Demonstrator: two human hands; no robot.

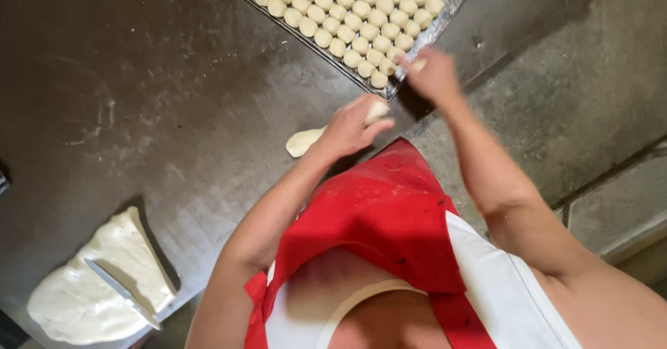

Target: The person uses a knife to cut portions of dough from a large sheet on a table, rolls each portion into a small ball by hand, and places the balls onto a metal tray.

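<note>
My left hand (351, 128) is closed around a pale roll of dough (306, 140) that lies on the dark worktop, its free end sticking out to the left. My right hand (434, 77) is blurred near the corner of a metal tray (455, 2) and pinches a small dough piece (418, 64) at its fingertips. The tray holds several rows of small round dough balls (354, 15). A red apron and white top fill the bottom of the view.
A large flat slab of dough (90, 286) lies at the lower left with a knife (121, 292) resting on it. The dark worktop (153, 99) ends at the right, where a grey stone floor (577, 78) shows.
</note>
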